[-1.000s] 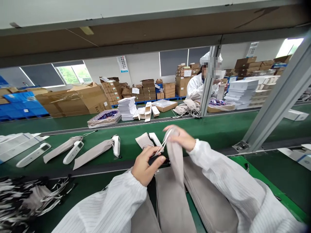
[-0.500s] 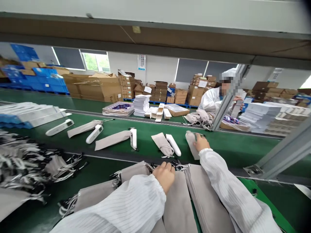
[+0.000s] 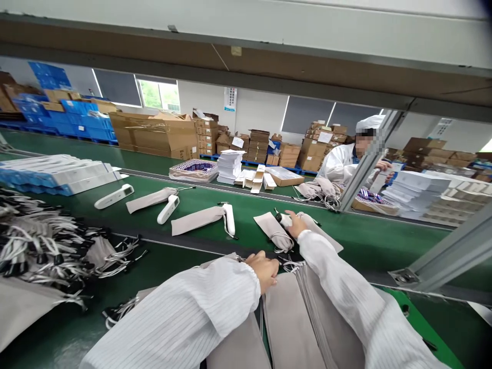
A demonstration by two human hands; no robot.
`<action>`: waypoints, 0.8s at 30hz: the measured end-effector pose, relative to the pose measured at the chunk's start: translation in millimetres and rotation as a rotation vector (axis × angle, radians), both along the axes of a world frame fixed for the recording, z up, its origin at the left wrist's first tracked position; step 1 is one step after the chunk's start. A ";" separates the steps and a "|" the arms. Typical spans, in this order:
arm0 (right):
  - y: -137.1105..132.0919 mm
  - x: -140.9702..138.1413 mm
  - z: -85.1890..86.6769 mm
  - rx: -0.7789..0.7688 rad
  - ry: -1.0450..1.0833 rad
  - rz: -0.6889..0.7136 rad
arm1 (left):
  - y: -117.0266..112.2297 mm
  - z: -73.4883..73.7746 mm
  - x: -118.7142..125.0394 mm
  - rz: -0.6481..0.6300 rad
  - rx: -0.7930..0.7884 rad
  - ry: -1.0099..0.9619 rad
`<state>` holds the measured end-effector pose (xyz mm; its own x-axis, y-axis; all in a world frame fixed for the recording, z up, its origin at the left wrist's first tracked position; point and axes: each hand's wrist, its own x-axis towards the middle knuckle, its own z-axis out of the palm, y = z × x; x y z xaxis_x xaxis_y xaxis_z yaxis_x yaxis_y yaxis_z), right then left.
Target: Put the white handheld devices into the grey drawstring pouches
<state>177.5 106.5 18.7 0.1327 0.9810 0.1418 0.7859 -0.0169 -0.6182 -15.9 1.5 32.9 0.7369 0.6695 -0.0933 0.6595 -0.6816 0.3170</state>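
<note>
My right hand (image 3: 295, 224) reaches over the green belt, fingers closed around a white handheld device (image 3: 285, 220), mostly hidden by the hand. Close beside it lie a grey drawstring pouch (image 3: 273, 230) on the left and another grey pouch (image 3: 325, 237) on the right, partly behind my hand and sleeve. My left hand (image 3: 264, 269) is lower, fingers curled at the corded ends of stacked grey pouches (image 3: 290, 312); what they grip is hidden. Farther left on the belt are more white devices with small displays (image 3: 168, 209) and grey pouches (image 3: 198, 220).
A heap of corded pouches (image 3: 34, 236) lies at left, with white and blue boxes (image 3: 65, 174) behind it. A slanted metal post (image 3: 365, 164) stands at right. Across the belt, a co-worker in white (image 3: 338, 160) handles a box near paper stacks (image 3: 229, 165).
My right hand has let go of the right-hand pouch, now lying on the belt, and moved left onto the white device. My left hand stays by the stacked pouches. The view has shifted slightly.
</note>
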 end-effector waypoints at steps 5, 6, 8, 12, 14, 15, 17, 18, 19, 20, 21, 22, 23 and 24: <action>-41.0 8.4 49.6 0.194 0.552 0.152 | 0.9 4.7 -2.7 -0.001 -0.058 -0.051; -51.2 4.7 59.0 0.230 0.757 0.269 | 1.2 7.1 -3.1 -0.014 -0.060 -0.087; -68.2 -6.0 71.6 0.222 0.994 0.422 | 1.7 13.2 -4.0 -0.034 -0.062 -0.159; -81.2 -25.7 74.1 0.174 1.147 0.498 | 1.4 25.6 -4.8 -0.077 -0.070 -0.286; -81.4 -29.5 71.9 0.134 1.198 0.505 | 0.6 28.7 -4.2 -0.075 -0.064 -0.420; -81.3 -29.9 71.3 0.100 1.216 0.505 | 0.2 29.4 -3.6 -0.060 -0.054 -0.497; -81.9 -29.1 71.1 0.018 1.231 0.494 | 0.1 29.5 -2.5 -0.005 -0.018 -0.626; -82.7 -28.5 71.0 -0.031 1.219 0.490 | 0.6 29.3 -2.1 0.033 0.008 -0.668; -83.5 -28.1 70.4 -0.092 1.189 0.496 | 1.4 29.1 -2.1 0.074 0.039 -0.706; -84.5 -28.4 69.2 -0.164 1.138 0.514 | 2.7 28.9 -2.4 0.117 0.072 -0.743; -85.4 -29.4 67.5 -0.242 1.070 0.543 | 4.4 28.8 -3.1 0.159 0.107 -0.777; -86.4 -31.2 65.3 -0.324 0.985 0.577 | 6.4 28.7 -4.2 0.197 0.139 -0.804; -87.2 -33.7 63.1 -0.403 0.889 0.605 | 8.5 28.6 -5.6 0.225 0.164 -0.820; -87.8 -36.4 61.2 -0.474 0.792 0.624 | 10.5 28.7 -7.1 0.243 0.182 -0.824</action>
